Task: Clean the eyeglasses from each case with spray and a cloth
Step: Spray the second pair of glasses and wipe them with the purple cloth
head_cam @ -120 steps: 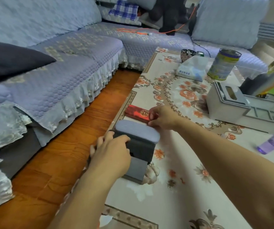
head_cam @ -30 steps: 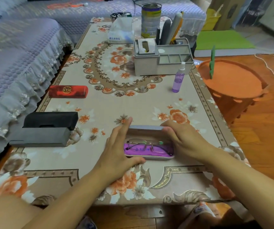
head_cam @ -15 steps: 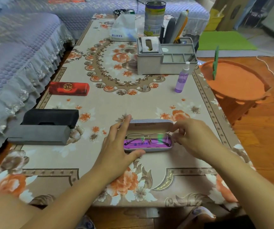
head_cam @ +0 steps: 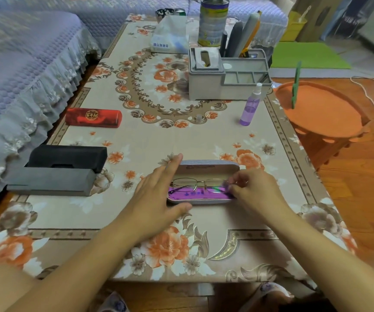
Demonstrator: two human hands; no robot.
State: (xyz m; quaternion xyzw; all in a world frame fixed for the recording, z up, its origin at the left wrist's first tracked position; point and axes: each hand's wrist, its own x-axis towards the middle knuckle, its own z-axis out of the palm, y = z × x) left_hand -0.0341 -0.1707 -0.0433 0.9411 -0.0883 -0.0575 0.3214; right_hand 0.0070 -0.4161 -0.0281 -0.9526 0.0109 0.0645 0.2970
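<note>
Left hand [head_cam: 156, 194] flat, steadying open grey case [head_cam: 204, 183] at near table edge; right hand [head_cam: 253, 190] pinches eyeglasses [head_cam: 195, 184] at hinge end—best lifted level by frame, fingers off lenses.

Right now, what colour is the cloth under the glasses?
Bright purple cloth, seen from the head camera.

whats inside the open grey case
Thin metal-framed glasses lie in the grey case on a purple cloth. The right hand covers the case's right end, so that part is hidden.
</note>
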